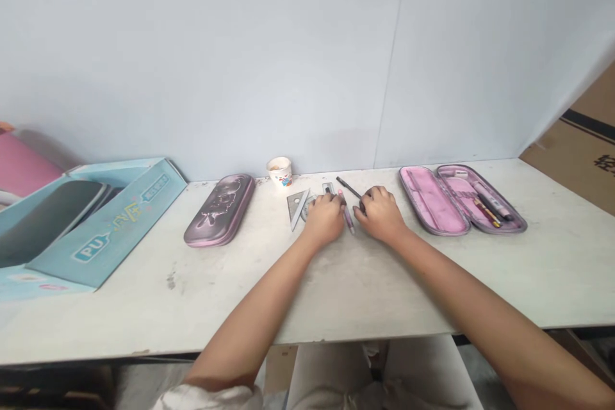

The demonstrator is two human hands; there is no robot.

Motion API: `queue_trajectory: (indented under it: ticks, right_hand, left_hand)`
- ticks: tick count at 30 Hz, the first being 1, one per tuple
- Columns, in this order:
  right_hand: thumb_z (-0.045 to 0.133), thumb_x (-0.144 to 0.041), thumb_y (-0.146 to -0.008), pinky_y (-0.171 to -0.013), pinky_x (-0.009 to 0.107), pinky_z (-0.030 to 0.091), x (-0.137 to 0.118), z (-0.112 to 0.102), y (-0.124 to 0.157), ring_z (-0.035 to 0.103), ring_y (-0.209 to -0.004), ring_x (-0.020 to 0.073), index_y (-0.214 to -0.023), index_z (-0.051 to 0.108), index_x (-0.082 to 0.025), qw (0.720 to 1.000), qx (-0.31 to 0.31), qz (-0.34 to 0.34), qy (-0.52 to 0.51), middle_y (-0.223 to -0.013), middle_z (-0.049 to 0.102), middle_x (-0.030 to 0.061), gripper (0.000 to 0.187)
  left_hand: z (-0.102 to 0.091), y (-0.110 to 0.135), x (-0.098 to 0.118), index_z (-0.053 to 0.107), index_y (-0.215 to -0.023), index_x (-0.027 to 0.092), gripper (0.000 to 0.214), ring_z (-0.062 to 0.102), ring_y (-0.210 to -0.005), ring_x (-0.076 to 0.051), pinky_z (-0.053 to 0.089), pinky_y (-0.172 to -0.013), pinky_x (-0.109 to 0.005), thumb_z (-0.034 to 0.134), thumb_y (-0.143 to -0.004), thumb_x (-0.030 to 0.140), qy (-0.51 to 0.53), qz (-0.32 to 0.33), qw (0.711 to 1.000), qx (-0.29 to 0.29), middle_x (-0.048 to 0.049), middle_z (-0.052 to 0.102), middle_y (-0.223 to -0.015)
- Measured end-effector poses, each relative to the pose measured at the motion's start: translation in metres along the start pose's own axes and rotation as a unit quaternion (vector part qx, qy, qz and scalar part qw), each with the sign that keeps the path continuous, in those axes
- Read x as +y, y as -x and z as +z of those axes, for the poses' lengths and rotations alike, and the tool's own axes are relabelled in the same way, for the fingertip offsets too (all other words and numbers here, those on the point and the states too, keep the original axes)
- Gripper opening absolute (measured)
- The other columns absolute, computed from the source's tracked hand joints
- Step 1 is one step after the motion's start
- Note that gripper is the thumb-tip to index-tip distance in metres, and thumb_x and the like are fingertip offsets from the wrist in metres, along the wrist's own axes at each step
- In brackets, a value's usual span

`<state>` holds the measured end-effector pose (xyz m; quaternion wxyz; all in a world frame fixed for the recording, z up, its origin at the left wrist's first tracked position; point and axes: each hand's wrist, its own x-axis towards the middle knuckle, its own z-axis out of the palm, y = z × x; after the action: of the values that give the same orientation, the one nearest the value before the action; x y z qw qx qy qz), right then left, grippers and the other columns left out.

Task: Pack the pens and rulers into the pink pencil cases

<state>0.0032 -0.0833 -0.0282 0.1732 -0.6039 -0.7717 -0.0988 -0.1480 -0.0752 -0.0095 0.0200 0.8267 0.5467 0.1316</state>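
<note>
Both my hands rest on the white table (336, 282) near its back edge. My left hand (325, 218) is curled over a small pile of stationery: a clear set square (295, 205) sticks out to its left, and a pink pen (346, 218) lies just right of it. My right hand (380, 213) is closed on the end of a dark pen (349, 188) that points up and left. An open pink pencil case (461, 206) with pens inside lies to the right of that hand. A shut purple pencil case (220, 209) lies to the left.
A small paper cup (279, 172) stands by the wall behind the stationery. A light blue cardboard box (91, 224) lies at the far left with a dark case in it. Brown cartons (576, 141) stand at the right edge. A grey wall runs along the back.
</note>
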Motion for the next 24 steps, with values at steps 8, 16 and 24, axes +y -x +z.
queue_trajectory:
  ticks: [8,16,24]
  right_hand:
    - [0.045,-0.034,-0.081,-0.079,0.040,0.033,-0.018,0.005,0.003,0.042,-0.096,0.0283,-0.088,0.066,-0.010,0.999,-0.012,-0.030,0.012,-0.095,0.056,0.0171,0.034]
    - [0.042,-0.034,-0.085,-0.076,0.039,0.037,0.002,-0.018,0.019,0.047,-0.091,0.0263,-0.083,0.059,-0.014,0.984,0.138,-0.047,-0.099,-0.088,0.058,0.0135,0.026]
    - [0.043,-0.046,-0.085,-0.067,0.032,0.047,0.041,-0.020,0.014,0.059,-0.072,0.0152,-0.121,0.037,-0.021,0.778,0.081,0.094,-0.615,-0.094,0.065,0.0070,0.044]
  left_hand:
    - [0.006,-0.007,-0.002,0.062,-0.088,0.013,0.032,0.058,-0.092,-0.025,0.041,-0.085,-0.036,0.034,-0.087,0.028,0.043,-0.043,0.998,-0.001,-0.0141,0.063,-0.091]
    - [0.001,-0.022,0.041,0.052,-0.086,0.017,0.019,0.051,-0.060,-0.011,0.039,-0.059,-0.022,0.038,-0.087,0.030,0.537,-0.173,0.823,0.062,-0.0004,0.053,-0.068]
    - [0.000,-0.001,0.074,0.053,-0.080,0.018,0.020,0.031,-0.047,-0.006,0.024,-0.047,-0.019,0.043,-0.085,0.035,0.585,-0.131,0.795,-0.092,0.0047,0.040,-0.057]
